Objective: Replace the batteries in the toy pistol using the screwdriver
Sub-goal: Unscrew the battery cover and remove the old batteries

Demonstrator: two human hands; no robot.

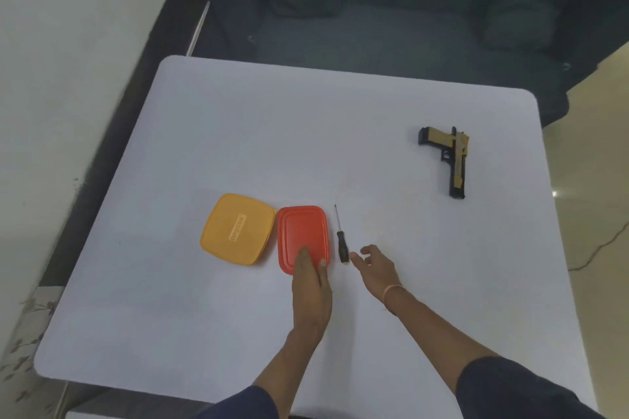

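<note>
Head view. The worktop [306,119] is shown from above with both hands extended over its near half. The left grip [311,279] is open, its straight fingers laid flat on the near edge of the red container [299,228]. A yellow container [236,228] stands just beyond and to the left of that grip, touching or nearly touching the red one. The right grip [374,269] is also open, fingers spread and relaxed, nothing held. The screwdriver [341,238] lies between the two grips, just to the left of the right grip's fingertips [353,256]; no contact can be made out. Its long axis runs away from the person, dark handle at the near end level with the fingertips, tip at the far end. The right grip is judged the nearer and better placed: a short leftward reach would close it round the handle along that axis. The toy pistol [452,160] lies on its side well apart, ahead and to the right of the right grip, barrel directed roughly toward the person, butt pointing left. No batteries are visible; whether the lidded containers hold them cannot be told.
</note>
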